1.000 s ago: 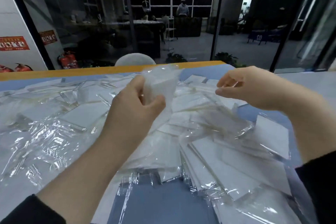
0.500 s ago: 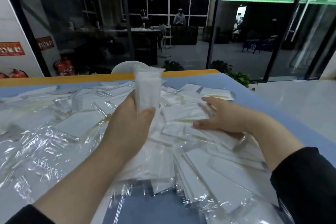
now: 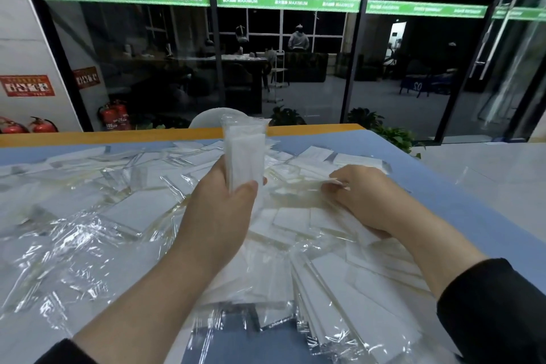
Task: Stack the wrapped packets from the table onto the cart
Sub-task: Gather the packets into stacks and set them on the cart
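While the left hand (image 3: pixel 220 213) stands raised over mid-table, its thumb and fingers grip a bunch of wrapped packets (image 3: pixel 244 154) upright, top ends reaching above the far table line. Right hand (image 3: pixel 362 201) low, down on the heap, fingers curled and pinching the edge of a loose packet (image 3: pixel 298 186) at its fingertips. Hands apart, a gap of heap between them. Loose packets (image 3: pixel 133 210) spread across most of the blue table (image 3: pixel 461 216), thickest at centre and left, running off the left frame edge. Bare blue strip along the right edge and a patch at the near edge. Orange band (image 3: pixel 118 136) marks the far edge; glass wall (image 3: pixel 295 53) beyond. Cart not in view.
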Demonstrator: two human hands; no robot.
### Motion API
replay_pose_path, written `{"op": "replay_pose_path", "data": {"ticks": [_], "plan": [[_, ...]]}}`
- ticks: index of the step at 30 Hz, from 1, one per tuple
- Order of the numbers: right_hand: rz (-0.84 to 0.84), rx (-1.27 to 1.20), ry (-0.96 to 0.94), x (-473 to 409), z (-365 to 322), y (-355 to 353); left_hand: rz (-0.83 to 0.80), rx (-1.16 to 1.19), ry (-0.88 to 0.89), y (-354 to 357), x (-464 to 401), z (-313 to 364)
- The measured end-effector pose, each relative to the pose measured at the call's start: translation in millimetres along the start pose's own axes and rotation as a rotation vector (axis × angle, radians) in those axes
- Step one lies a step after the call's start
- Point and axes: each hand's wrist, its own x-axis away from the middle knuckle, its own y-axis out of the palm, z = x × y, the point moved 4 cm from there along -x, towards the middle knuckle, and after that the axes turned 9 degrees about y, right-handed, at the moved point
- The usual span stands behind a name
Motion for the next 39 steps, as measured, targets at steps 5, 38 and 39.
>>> {"op": "replay_pose_path", "data": {"ticks": [5, 38, 39], "plan": [[0.069, -0.305, 0.106, 4.4, 0.9, -21.6, 0.099, 0.139, -0.041, -4.8, -1.5, 1.7], [-0.316, 0.209, 0.168, 36.8, -5.4, -19.9, -0.061, -0.002, 0.022, 12.8, 2.5, -11.6], [-0.307, 0.191, 0.164, 36.9, -6.6, -20.0, -0.054, 0.002, 0.022, 12.2, 2.1, -11.8]]}}
